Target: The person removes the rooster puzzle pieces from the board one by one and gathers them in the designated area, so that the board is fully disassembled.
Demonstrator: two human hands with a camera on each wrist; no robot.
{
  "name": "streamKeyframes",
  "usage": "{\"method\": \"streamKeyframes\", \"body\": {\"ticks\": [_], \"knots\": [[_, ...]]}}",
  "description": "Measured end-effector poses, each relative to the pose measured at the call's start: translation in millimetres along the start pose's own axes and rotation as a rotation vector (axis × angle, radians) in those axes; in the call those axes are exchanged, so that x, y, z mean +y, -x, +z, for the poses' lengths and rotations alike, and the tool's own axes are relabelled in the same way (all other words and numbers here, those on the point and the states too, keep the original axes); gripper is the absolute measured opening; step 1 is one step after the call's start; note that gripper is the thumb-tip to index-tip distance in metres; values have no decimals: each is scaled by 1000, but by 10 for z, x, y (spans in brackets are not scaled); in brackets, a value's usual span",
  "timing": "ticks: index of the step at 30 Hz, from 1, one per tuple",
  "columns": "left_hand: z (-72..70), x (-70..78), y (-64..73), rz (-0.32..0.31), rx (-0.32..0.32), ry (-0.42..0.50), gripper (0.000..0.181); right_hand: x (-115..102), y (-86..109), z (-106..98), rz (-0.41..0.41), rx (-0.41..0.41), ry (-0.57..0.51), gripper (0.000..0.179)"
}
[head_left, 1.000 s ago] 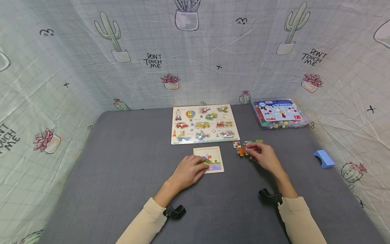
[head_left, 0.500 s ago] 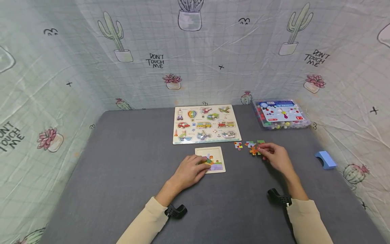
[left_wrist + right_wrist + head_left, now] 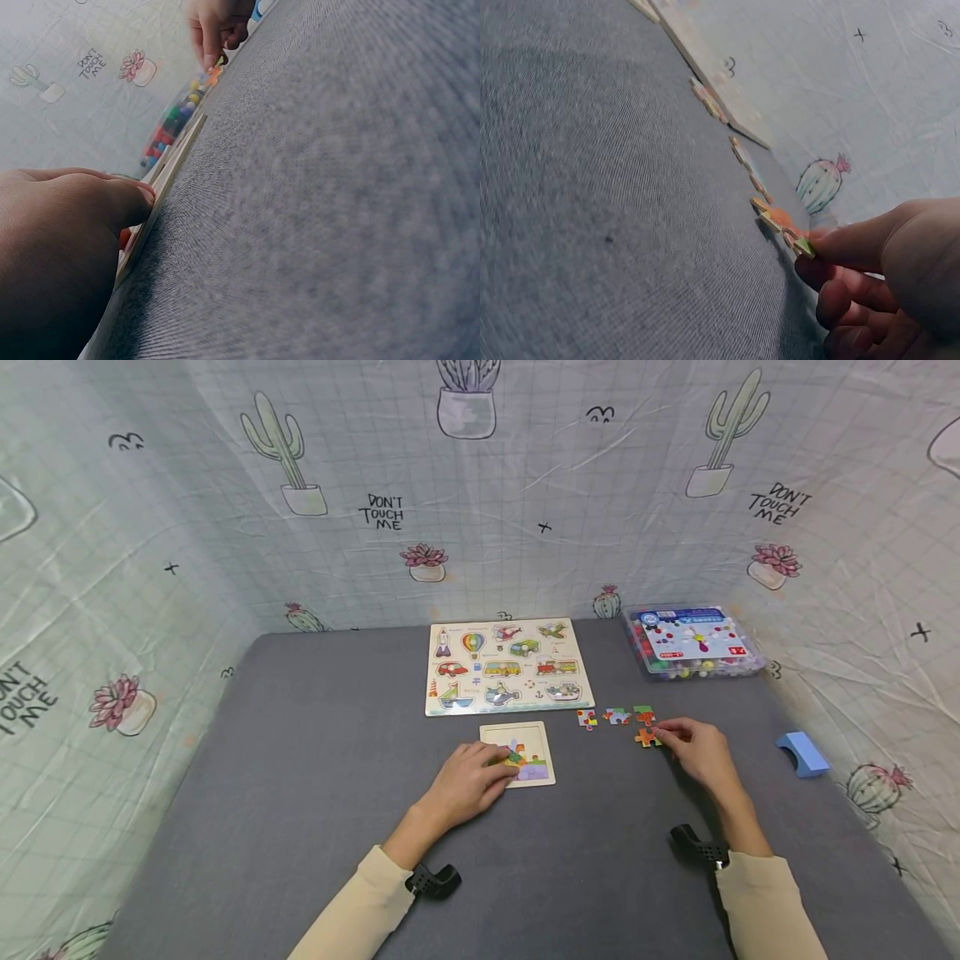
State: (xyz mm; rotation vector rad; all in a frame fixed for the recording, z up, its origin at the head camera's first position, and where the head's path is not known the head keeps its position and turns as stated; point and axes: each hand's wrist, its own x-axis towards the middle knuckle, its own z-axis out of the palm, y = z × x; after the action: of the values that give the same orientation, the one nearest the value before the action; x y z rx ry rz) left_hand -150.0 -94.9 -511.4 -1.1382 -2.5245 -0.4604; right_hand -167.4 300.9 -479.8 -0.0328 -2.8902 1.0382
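My left hand [image 3: 463,778] rests on the left side of a small square wooden puzzle tray [image 3: 549,770], which has a partly visible coloured picture. Its thumb lies over the tray's surface in the left wrist view; what is under the fingertips is mostly hidden. At the right, my right hand [image 3: 701,752] pinches an orange puzzle piece [image 3: 645,738] with green on its edge between thumb and index finger, low over the table. Just behind it lie a green-and-orange piece [image 3: 644,716], a bluish piece [image 3: 617,717] and a red-and-yellow piece [image 3: 587,719], set apart in a row.
A larger wooden vehicle puzzle board [image 3: 510,666] lies behind the tray. A clear plastic box [image 3: 693,642] of coloured parts stands at the back right. Near the right edge sits a blue arch block [image 3: 802,754]. Patterned cloth surrounds the grey table [image 3: 300,735].
My right hand has moved right with the orange piece, away from the red-and-yellow and bluish pieces, uncovering the green-and-orange piece. My left hand stays on the tray.
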Motion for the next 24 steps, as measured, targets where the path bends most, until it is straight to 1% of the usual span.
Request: {"method": "streamKeyframes", "body": {"ticks": [7, 13, 20, 24], "knots": [[-18, 3, -1, -7, 5, -5, 19, 3, -1, -15, 21, -28, 47, 34], [-26, 9, -9, -11, 0, 8, 19, -2, 9, -14, 15, -35, 81, 36], [-25, 12, -10, -9, -2, 11, 18, -27, 9, -1, 15, -102, 117, 45], [-25, 17, -14, -7, 2, 18, 18, -21, 4, 11, 15, -106, 124, 43]]}}
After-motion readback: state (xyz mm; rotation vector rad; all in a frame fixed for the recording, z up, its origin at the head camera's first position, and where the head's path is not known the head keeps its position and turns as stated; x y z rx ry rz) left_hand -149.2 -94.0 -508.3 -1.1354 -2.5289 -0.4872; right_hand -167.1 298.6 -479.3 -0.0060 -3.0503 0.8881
